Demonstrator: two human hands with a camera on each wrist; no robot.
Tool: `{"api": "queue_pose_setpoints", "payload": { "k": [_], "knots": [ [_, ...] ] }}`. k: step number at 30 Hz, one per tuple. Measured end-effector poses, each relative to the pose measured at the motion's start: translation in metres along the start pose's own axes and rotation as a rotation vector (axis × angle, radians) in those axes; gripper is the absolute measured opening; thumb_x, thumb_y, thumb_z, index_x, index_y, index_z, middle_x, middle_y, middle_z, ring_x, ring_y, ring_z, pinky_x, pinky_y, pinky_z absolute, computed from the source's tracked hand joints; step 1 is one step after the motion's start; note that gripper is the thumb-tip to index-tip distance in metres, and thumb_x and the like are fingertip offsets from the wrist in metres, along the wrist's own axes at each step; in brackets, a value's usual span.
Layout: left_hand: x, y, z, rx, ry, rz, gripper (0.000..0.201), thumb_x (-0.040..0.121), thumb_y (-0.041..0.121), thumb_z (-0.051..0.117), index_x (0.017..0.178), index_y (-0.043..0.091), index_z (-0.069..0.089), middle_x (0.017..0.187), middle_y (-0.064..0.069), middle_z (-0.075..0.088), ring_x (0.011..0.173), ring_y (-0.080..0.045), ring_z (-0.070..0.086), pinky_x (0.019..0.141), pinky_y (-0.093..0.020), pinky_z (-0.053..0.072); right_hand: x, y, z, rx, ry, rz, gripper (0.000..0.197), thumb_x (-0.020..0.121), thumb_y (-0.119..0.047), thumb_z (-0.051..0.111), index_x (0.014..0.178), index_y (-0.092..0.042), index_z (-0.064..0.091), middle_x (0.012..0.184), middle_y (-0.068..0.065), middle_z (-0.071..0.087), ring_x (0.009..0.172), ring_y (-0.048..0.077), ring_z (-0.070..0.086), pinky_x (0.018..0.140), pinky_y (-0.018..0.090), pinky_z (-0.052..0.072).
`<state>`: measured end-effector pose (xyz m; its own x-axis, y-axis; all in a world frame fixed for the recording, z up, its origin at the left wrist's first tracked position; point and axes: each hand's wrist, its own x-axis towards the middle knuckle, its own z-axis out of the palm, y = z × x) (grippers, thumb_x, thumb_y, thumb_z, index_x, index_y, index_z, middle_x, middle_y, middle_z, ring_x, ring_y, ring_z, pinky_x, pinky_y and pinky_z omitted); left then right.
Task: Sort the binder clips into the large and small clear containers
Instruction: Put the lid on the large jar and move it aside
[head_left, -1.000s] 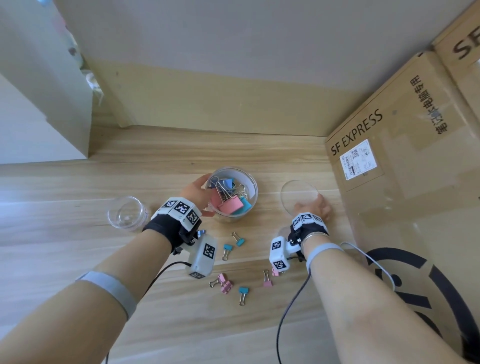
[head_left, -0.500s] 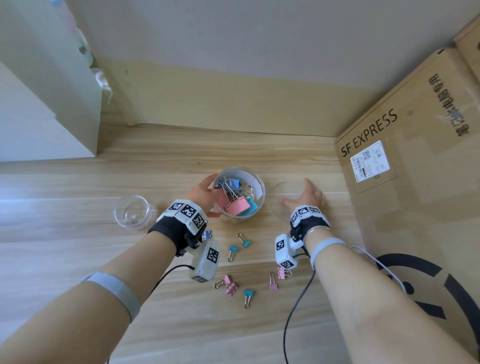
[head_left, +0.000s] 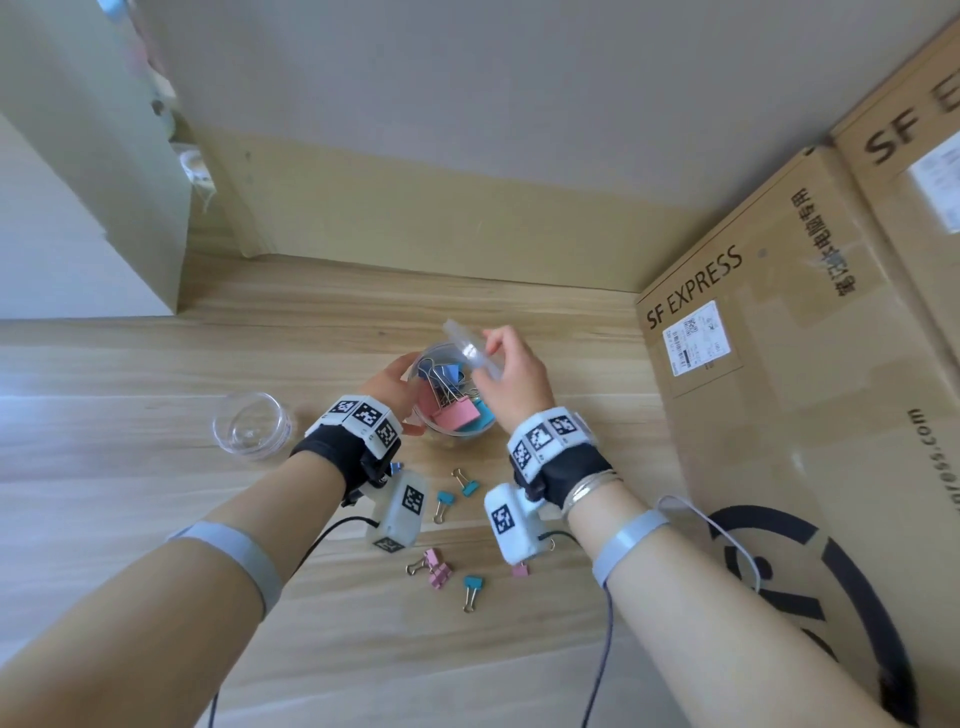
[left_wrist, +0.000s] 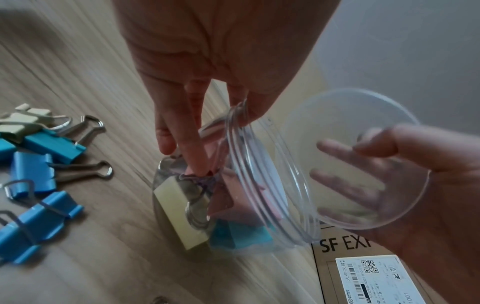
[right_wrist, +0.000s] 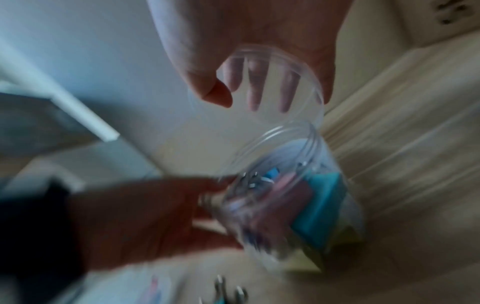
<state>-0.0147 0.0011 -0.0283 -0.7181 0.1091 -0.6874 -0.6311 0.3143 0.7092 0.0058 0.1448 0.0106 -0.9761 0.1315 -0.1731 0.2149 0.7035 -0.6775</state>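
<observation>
A large clear container (head_left: 457, 435) with several big pink and blue binder clips (head_left: 457, 415) stands mid-floor. My left hand (head_left: 400, 382) grips its left side. My right hand (head_left: 493, 358) pinches a round clear lid (head_left: 467, 348), tilted just above the container's mouth. In the left wrist view, the left hand's fingers (left_wrist: 182, 127) curl round the container rim (left_wrist: 259, 185) and the lid (left_wrist: 350, 160) hangs beside it. The blurred right wrist view shows the lid (right_wrist: 272, 86) over the container (right_wrist: 285, 185). A small clear container (head_left: 252, 426) stands open to the left. Several small clips (head_left: 441, 504) lie in front.
A big SF Express cardboard box (head_left: 779, 415) stands close on the right. A wall and skirting run along the back, and a white cabinet (head_left: 78, 208) fills the back left. Wrist-camera cables trail over the wood floor (head_left: 156, 493) near my arms.
My right hand picked the clear lid up from the floor on the right and brought it left over the large container. The left hand kept its grip on the container.
</observation>
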Motion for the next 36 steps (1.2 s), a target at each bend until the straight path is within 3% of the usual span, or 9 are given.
{"api": "queue_pose_setpoints", "payload": {
  "k": [3, 5, 7, 9, 14, 18, 24, 32, 36],
  "knots": [
    [-0.002, -0.002, -0.004, -0.022, -0.008, 0.004, 0.041, 0.1, 0.03, 0.029, 0.14, 0.025, 0.035, 0.133, -0.014, 0.052, 0.092, -0.029, 0.061, 0.057, -0.03, 0.059, -0.015, 0.0, 0.02, -0.343, -0.166, -0.126, 0.044, 0.08, -0.013, 0.056, 0.122, -0.022, 0.043, 0.142, 0.002, 0.044, 0.131, 0.028, 0.041, 0.106, 0.046, 0.036],
    [0.0, -0.007, -0.007, -0.065, 0.005, 0.013, 0.041, 0.1, 0.027, 0.028, 0.14, 0.02, 0.035, 0.124, -0.012, 0.053, 0.089, -0.029, 0.063, 0.061, -0.032, 0.06, -0.022, 0.003, 0.025, -0.447, -0.23, -0.137, 0.06, 0.08, -0.022, 0.055, 0.135, -0.032, 0.033, 0.155, -0.005, 0.023, 0.145, 0.024, 0.014, 0.115, 0.049, 0.019],
    [0.003, -0.011, -0.01, -0.108, 0.007, 0.009, 0.043, 0.099, 0.015, 0.028, 0.142, 0.019, 0.034, 0.105, -0.009, 0.055, 0.071, -0.02, 0.058, 0.049, -0.024, 0.057, -0.026, 0.009, 0.029, -0.482, -0.273, -0.15, 0.067, 0.079, -0.031, 0.057, 0.139, -0.038, 0.027, 0.158, -0.008, 0.014, 0.146, 0.024, 0.003, 0.117, 0.05, 0.013],
    [0.004, -0.014, -0.011, -0.063, -0.016, 0.019, 0.052, 0.094, 0.001, 0.029, 0.143, 0.021, 0.032, 0.105, -0.012, 0.057, 0.065, -0.02, 0.055, 0.053, -0.026, 0.055, -0.031, 0.011, 0.03, -0.519, -0.291, -0.145, 0.065, 0.079, -0.038, 0.058, 0.137, -0.039, 0.03, 0.157, -0.009, 0.013, 0.146, 0.024, 0.003, 0.116, 0.052, 0.014],
    [0.0, -0.019, -0.012, 0.404, -0.003, 0.219, 0.071, 0.082, -0.002, 0.051, 0.145, 0.02, 0.026, 0.14, -0.012, 0.049, 0.116, -0.032, 0.055, 0.098, -0.04, 0.046, -0.02, 0.0, 0.026, -0.585, -0.244, -0.15, 0.076, 0.071, -0.055, 0.065, 0.136, -0.046, 0.027, 0.156, -0.006, 0.009, 0.142, 0.028, 0.006, 0.109, 0.055, 0.019],
    [0.001, -0.024, -0.007, 0.51, -0.015, 0.324, 0.104, 0.068, 0.011, 0.077, 0.147, 0.013, 0.011, 0.151, -0.012, 0.029, 0.138, -0.027, 0.031, 0.112, -0.036, 0.029, 0.006, -0.015, 0.02, -0.576, -0.544, -0.009, 0.113, 0.062, -0.049, 0.079, 0.139, -0.056, -0.003, 0.155, -0.009, -0.024, 0.142, 0.034, -0.022, 0.108, 0.069, 0.006],
    [0.014, -0.036, 0.003, 0.552, 0.008, 0.358, 0.13, 0.052, 0.026, 0.089, 0.147, 0.005, 0.002, 0.154, -0.013, 0.021, 0.144, -0.03, 0.02, 0.118, -0.043, 0.022, 0.015, -0.023, 0.018, -0.72, -0.613, -0.066, 0.116, 0.059, -0.039, 0.083, 0.142, -0.052, 0.003, 0.156, -0.002, -0.007, 0.141, 0.042, -0.004, 0.101, 0.06, 0.036],
    [0.015, -0.04, 0.0, 0.429, -0.013, 0.361, 0.122, 0.056, 0.015, 0.087, 0.147, 0.017, 0.007, 0.15, -0.008, 0.033, 0.134, -0.026, 0.04, 0.109, -0.034, 0.035, 0.016, -0.017, 0.024, -0.75, -0.465, 0.051, 0.102, 0.067, -0.075, 0.055, 0.146, -0.042, -0.001, 0.152, 0.01, 0.009, 0.126, 0.045, 0.032, 0.09, 0.046, 0.046],
    [0.012, -0.039, -0.001, 0.407, -0.073, 0.373, 0.124, 0.051, 0.014, 0.089, 0.146, 0.015, 0.009, 0.147, -0.007, 0.037, 0.133, -0.025, 0.041, 0.106, -0.031, 0.035, 0.018, -0.017, 0.019, -0.685, -0.452, 0.232, 0.099, 0.074, -0.073, 0.049, 0.148, -0.034, -0.005, 0.15, 0.018, 0.015, 0.125, 0.044, 0.041, 0.089, 0.045, 0.046]
  ]
}}
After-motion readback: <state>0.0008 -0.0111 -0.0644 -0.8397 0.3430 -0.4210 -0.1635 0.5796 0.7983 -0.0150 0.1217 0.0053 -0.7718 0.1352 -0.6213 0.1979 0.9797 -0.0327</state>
